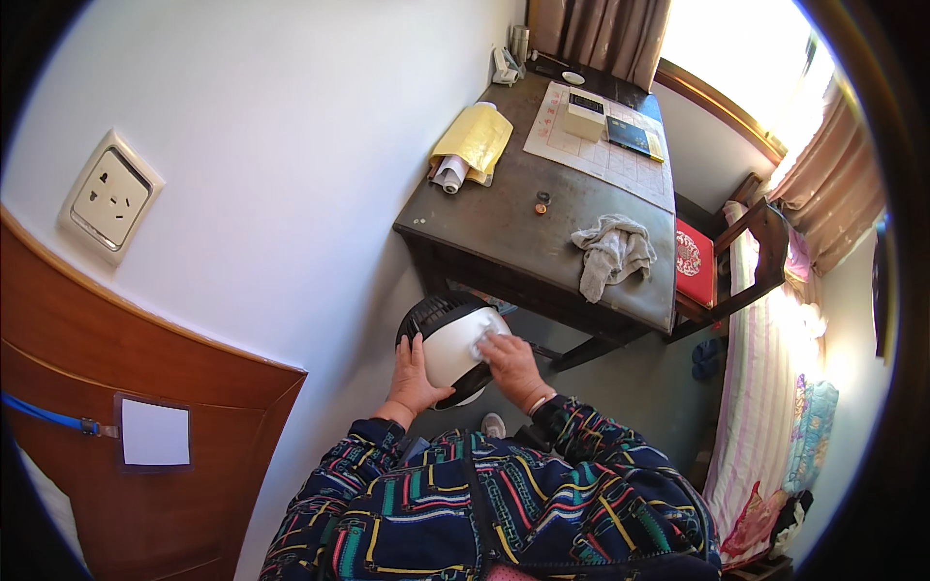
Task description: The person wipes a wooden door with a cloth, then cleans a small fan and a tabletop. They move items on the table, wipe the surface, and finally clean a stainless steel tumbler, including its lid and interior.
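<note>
In front of my body is a rounded white-and-black appliance [452,348] with a black slatted grille, likely a small fan or heater. My left hand [412,381] steadies it from the left side, fingers spread along the grille's edge and thumb near the lower black part. Against the white shell, my right hand [512,367] presses a small white wad [482,343], a wipe or tissue, under its fingertips. The wad is mostly hidden by the fingers. What the appliance rests on is hard to make out.
Ahead stands a dark wooden desk [501,210] with a crumpled grey cloth [616,250], a yellow-wrapped paper roll [476,141] and a box [583,116]. A chair with a red cushion [694,261] is at its right. Wooden headboard [131,348] left; striped bed [755,407] right.
</note>
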A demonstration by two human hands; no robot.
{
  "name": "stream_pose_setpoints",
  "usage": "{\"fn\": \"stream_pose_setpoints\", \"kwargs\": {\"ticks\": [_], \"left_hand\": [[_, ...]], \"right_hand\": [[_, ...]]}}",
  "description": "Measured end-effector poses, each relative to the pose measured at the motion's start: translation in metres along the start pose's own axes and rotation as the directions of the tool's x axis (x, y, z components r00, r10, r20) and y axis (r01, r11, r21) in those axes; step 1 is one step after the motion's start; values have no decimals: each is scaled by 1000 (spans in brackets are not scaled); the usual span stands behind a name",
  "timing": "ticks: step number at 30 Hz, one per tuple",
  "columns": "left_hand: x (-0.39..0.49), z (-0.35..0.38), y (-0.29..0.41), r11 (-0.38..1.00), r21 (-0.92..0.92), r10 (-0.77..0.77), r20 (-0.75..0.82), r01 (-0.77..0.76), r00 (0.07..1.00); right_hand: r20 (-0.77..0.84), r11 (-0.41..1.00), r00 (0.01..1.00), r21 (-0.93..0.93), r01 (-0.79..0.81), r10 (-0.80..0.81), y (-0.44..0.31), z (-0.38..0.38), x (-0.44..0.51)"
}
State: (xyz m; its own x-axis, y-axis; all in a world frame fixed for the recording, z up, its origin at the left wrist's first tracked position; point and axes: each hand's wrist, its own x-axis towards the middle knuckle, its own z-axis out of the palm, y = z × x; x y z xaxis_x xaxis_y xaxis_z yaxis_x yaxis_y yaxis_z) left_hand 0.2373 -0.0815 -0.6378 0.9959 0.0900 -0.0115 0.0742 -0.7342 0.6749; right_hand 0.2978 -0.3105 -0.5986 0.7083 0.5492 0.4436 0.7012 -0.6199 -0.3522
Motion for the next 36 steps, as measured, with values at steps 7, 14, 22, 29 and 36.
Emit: {"fn": "stream_pose_setpoints", "kwargs": {"ticks": [7,14,22,29,36], "left_hand": [[4,3,-3,1000,15,2,35,-2,999],[5,-5,0,999,27,-20,80,18,997],[3,-2,0,999,42,-18,41,17,999],[12,3,10,999,47,-23,133,17,991],[21,2,9,999,9,-38,213,37,976]], "right_hand": [[154,987,976,51,151,-157,-3,-1,-10],[36,944,953,129,-304,302,5,5,-7],[276,963,924,42,264,-266,-32,10,10],[62,938,937,29,-345,343,32,1,-12],[401,-104,563,868,-486,722,45,6,-2]]}}
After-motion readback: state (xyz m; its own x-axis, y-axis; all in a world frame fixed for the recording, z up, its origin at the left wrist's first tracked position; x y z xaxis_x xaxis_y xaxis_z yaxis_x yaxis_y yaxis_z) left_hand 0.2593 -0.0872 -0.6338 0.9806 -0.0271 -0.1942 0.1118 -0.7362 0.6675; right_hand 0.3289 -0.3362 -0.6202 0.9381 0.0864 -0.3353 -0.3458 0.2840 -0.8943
